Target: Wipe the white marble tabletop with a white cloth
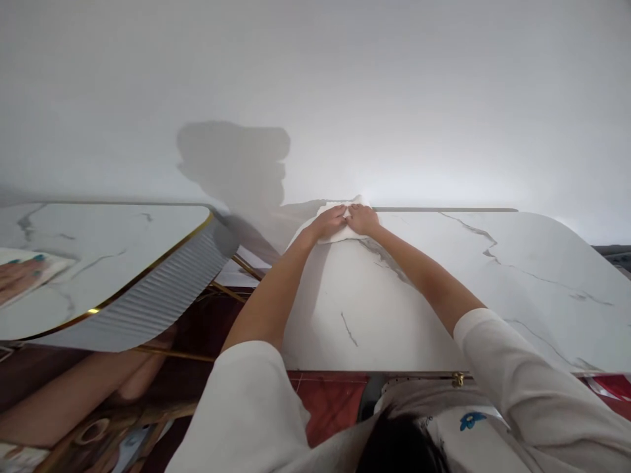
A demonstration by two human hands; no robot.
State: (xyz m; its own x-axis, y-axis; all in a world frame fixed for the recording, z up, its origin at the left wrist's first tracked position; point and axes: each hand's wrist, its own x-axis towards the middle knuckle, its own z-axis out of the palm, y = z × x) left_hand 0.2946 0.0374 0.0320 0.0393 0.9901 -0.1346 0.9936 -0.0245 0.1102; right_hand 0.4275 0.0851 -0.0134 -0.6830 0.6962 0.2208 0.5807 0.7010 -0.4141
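A white cloth [340, 234] lies bunched at the far edge of a white marble-patterned tabletop [340, 295], close against the wall. Both of my arms are stretched forward to it. My left hand [330, 222] presses on the cloth from the left, its fingers bent and pointing right. Beside it, nearly touching, my right hand [363, 219] grips the cloth with curled fingers. Part of the cloth sticks up behind the hands, and its middle is hidden under them.
Left of a gap stands a second marble-patterned table [113, 256] with a gold rim and ribbed side. Another person's hand [20, 276] with teal nails rests on a white cloth there. A gold knob [458, 379] projects at my table's front. The plain wall [394, 98] rises behind.
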